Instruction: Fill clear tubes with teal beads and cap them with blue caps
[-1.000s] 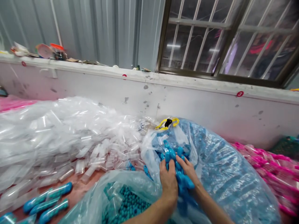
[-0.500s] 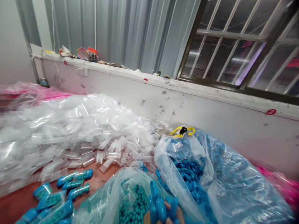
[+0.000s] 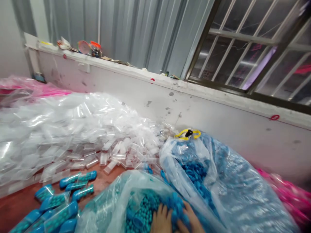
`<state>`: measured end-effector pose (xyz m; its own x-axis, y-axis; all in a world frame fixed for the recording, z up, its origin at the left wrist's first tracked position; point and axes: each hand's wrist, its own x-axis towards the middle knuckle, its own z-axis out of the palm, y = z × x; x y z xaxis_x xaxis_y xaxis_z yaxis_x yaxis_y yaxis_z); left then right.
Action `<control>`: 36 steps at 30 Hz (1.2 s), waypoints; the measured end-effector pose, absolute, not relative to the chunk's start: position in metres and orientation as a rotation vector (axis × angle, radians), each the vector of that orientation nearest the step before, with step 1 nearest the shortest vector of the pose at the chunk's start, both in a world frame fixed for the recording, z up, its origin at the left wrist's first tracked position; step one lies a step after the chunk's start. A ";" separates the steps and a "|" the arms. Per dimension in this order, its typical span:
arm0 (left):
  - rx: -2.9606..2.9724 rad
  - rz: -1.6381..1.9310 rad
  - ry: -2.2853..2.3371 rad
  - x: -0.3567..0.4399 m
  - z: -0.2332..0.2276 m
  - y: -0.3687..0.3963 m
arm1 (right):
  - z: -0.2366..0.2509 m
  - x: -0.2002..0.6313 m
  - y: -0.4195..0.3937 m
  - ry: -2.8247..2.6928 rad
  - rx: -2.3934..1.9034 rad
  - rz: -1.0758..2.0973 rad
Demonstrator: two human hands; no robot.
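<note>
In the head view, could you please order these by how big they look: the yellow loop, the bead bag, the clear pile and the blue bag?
Largest to smallest, as they look:
clear pile
blue bag
bead bag, cut off below and nearer the camera, so its true size is unsure
yellow loop

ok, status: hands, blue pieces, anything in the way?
Left hand low at bead bag mouth, right hand beside it, grip unclear. Blue pieces bunched between hands, by teal beads. No obstruction visible.
</note>
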<state>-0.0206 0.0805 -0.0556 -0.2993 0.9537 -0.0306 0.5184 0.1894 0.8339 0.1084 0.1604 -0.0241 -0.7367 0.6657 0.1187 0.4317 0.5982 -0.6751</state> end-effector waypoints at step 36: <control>2.101 0.379 2.370 -0.054 0.001 0.136 | 0.014 0.127 0.112 -2.779 -0.894 0.221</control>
<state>-0.0536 0.1358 0.0007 -0.1317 0.9725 0.1922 0.9839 0.1046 0.1451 0.1270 0.1118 0.0136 -0.7928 0.5890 0.1566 0.5569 0.8045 -0.2065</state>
